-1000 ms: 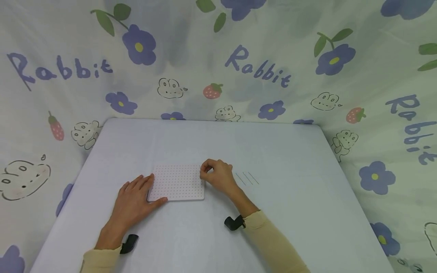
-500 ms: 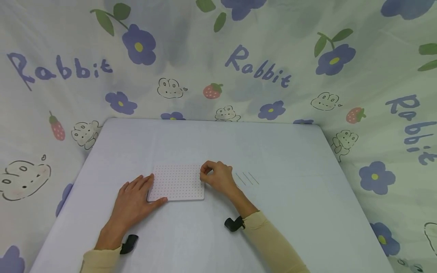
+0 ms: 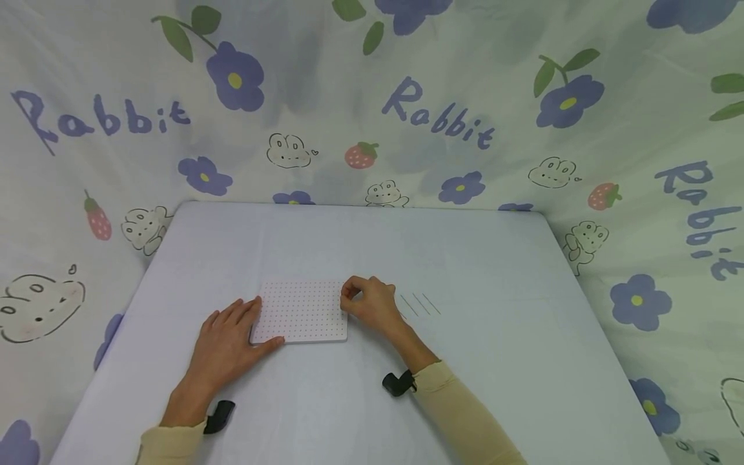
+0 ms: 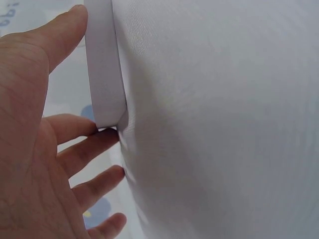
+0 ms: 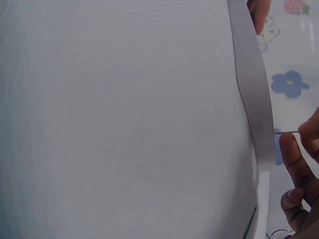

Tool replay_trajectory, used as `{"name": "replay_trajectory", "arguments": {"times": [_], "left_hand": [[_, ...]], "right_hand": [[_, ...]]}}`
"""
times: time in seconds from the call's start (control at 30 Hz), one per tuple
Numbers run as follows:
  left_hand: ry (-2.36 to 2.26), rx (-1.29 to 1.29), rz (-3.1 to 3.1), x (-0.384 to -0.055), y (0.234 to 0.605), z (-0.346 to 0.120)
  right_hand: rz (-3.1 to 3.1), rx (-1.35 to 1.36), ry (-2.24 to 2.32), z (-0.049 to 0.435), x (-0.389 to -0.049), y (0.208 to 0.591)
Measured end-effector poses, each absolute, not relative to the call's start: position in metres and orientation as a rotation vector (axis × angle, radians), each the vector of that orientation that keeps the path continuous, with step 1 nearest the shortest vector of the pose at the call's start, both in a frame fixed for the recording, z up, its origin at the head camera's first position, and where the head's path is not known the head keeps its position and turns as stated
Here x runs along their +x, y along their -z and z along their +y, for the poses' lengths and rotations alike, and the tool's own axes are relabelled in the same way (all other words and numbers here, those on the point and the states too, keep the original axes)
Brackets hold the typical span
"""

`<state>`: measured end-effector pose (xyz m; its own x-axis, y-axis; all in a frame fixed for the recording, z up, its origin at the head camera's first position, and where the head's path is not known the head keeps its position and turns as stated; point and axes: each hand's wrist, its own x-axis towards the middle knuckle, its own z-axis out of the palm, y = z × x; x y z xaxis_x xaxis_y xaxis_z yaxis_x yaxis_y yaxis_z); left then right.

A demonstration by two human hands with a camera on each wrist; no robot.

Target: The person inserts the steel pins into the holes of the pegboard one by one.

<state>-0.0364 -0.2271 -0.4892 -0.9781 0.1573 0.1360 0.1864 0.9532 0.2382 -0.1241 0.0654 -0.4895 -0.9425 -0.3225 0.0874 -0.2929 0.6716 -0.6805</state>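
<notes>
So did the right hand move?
Yes, a little: the right hand sits lower in the head view than a second ago, judged against the table's far edge.

Soft, even light leaves the tabletop pale in the head view; the left wrist view is greyer, with a blurry shadow just beside the left grip.

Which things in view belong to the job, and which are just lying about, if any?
Job:
dotted white board, left hand touching it
thin dark rod, pinched by right hand
loose dark rods, likely spares

Surroundings:
rabbit-print backdrop
white table
black wrist cameras, worn
</notes>
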Motion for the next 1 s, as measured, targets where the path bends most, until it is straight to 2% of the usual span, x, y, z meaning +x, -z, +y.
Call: {"name": "replay_trajectory", "arguments": {"times": [0.77, 1.0], "left_hand": [[0.455, -0.235, -3.044, -0.037, 0.49, -0.227], [0.457, -0.235, -3.041, -0.038, 0.489, -0.226]], "right_hand": [[2.887, -0.513, 1.071, 0.065, -0.122, 0.492], [2.88, -0.466, 1.105, 0.074, -0.121, 0.477]]}}
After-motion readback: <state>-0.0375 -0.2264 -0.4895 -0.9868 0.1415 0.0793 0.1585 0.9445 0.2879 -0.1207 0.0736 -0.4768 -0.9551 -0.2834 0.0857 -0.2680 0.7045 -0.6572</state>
